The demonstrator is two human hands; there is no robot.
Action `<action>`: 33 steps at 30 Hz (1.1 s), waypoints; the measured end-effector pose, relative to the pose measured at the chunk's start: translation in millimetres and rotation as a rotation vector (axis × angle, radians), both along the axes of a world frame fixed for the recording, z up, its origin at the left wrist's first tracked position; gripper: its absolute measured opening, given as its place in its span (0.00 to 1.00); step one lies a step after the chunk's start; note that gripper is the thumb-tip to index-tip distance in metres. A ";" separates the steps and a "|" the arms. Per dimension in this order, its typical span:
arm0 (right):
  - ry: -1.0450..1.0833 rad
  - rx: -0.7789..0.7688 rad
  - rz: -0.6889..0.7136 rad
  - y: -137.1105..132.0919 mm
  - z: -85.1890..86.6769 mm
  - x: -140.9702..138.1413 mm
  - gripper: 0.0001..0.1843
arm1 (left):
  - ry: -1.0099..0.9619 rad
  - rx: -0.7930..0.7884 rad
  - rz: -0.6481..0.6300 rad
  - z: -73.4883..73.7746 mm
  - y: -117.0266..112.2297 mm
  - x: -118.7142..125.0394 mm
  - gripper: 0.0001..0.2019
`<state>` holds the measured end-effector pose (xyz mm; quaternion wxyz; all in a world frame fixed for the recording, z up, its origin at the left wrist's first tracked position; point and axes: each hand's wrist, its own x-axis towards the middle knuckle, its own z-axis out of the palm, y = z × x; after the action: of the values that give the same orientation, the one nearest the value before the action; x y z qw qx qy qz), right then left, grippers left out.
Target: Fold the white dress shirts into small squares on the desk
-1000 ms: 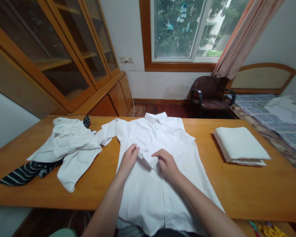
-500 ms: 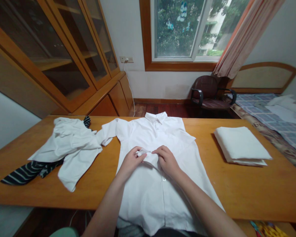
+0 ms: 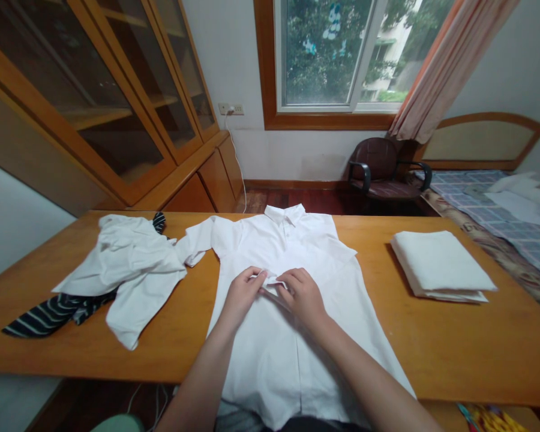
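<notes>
A white button-up shirt [image 3: 261, 354] lies front up on the wooden table, its collar at the far edge and its hem hanging toward me. At its middle, along the button strip, my left hand [image 3: 244, 294] pinches a lifted fold of the cloth between thumb and fingers. Close beside it, my right hand [image 3: 302, 295] grips the same fold from the other side. Whether a button sits between the fingertips is hidden. One sleeve is stretched out to the left; the other sleeve seems folded over the chest.
On the table [image 3: 468, 354], a crumpled white garment [image 3: 130, 252] lies left over a black striped tie [image 3: 40, 315]. A folded white cloth stack [image 3: 441, 261] sits right. Beyond are a glass-door cabinet [image 3: 117, 120], a brown armchair [image 3: 378, 165] and a bed [image 3: 508, 192].
Both hands have turned slightly, and the lifted cloth between them is bunched smaller. My right fingers are more curled. The shirt's lower front has shifted a little.
</notes>
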<state>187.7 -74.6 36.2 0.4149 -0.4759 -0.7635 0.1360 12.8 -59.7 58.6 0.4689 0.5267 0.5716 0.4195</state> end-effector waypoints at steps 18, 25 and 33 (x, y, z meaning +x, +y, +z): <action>-0.175 0.116 0.037 9.8 -5.8 4.1 0.08 | 0.269 0.187 -0.098 23.9 -1.9 -11.4 0.08; -0.163 0.135 0.070 9.9 -5.6 3.4 0.07 | 0.239 0.123 -0.106 17.0 -0.5 -12.9 0.10; -0.189 0.119 0.147 10.6 -2.8 4.3 0.07 | 0.172 0.025 -0.090 17.3 -0.1 -11.2 0.11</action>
<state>192.0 -64.0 33.4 0.3578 -0.4036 -0.8387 0.0751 1.6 -59.8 75.9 0.4300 0.5918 0.5801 0.3584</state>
